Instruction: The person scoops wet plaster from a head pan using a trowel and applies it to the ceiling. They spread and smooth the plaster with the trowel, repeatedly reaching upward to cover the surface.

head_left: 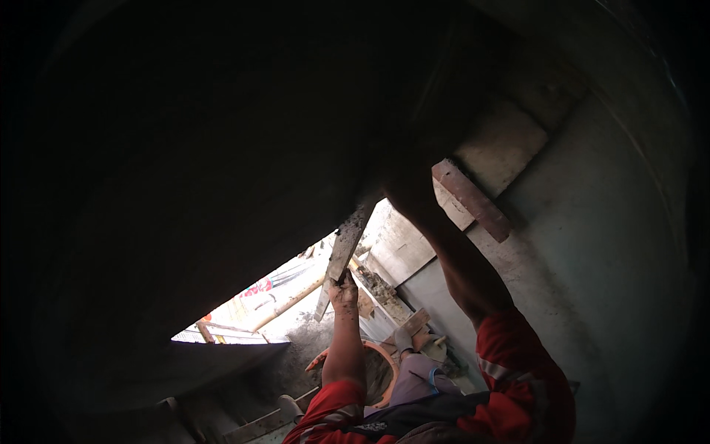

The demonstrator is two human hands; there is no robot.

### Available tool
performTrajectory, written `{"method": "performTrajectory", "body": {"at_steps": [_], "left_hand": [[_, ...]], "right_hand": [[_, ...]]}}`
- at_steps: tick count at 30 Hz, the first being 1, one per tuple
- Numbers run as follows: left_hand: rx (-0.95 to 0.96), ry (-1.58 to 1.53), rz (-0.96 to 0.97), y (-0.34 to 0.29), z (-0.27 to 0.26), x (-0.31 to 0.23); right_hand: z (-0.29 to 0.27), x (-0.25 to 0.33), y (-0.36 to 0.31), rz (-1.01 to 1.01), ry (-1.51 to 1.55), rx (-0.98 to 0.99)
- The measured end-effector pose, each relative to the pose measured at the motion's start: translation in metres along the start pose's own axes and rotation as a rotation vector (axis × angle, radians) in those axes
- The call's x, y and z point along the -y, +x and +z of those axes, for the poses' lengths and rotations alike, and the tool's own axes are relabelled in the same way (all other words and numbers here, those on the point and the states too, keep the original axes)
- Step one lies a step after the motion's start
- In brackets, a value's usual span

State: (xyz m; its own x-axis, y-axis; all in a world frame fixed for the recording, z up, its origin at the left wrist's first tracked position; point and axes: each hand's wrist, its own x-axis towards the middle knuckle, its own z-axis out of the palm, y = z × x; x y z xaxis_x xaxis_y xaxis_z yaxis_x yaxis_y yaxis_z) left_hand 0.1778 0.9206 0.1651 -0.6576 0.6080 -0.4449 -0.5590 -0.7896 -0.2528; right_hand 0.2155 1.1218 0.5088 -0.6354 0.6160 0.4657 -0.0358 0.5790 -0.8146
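My left hand (343,291), spotted with grey muck, is closed around the lower end of a long flat board (349,240). Mortar-like specks cling to the board, which slants up to the right until its upper end is lost in the dark. My right hand (408,183) is raised higher, close to where that upper end goes out of sight. Deep shadow covers its fingers, so what it holds, if anything, does not show. A reddish bar-shaped block (473,201) juts from the wall just right of my right hand.
A dark surface fills the upper left. Below it lies a bright opening with a pole (290,306) across it. An orange tub (393,364) with grey material stands near my legs, beside wood scraps (414,323). The grey wall (584,222) rises at right.
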Motion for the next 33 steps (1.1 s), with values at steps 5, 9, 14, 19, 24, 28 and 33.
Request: {"method": "performTrajectory", "body": {"at_steps": [5,9,14,19,24,28,33], "left_hand": [[0.203,0.548,0.156,-0.002,-0.026,-0.037],[0.292,1.919,0.734,-0.004,-0.031,-0.062],[0.422,2.18,0.946,-0.022,-0.033,-0.053],[0.484,1.822,0.775,0.005,-0.02,0.026],[0.529,1.89,0.824,0.026,0.0,0.087],[0.396,1.621,0.611,0.062,-0.017,0.113],[-0.284,0.048,-0.128,0.089,-0.026,0.142]], "right_hand": [[0.013,0.027,0.0,-0.119,-0.038,0.057],[0.023,0.038,-0.007,-0.381,-0.248,-0.118],[-0.01,0.065,-0.032,-0.128,-0.214,-0.018],[-0.064,-0.008,-0.005,-0.274,-0.595,-0.191],[-0.086,-0.047,0.035,-0.342,-0.632,-0.393],[-0.1,-0.041,0.057,-0.161,-0.426,-0.272],[-0.122,-0.07,0.064,-0.548,-0.711,-0.373]]}}
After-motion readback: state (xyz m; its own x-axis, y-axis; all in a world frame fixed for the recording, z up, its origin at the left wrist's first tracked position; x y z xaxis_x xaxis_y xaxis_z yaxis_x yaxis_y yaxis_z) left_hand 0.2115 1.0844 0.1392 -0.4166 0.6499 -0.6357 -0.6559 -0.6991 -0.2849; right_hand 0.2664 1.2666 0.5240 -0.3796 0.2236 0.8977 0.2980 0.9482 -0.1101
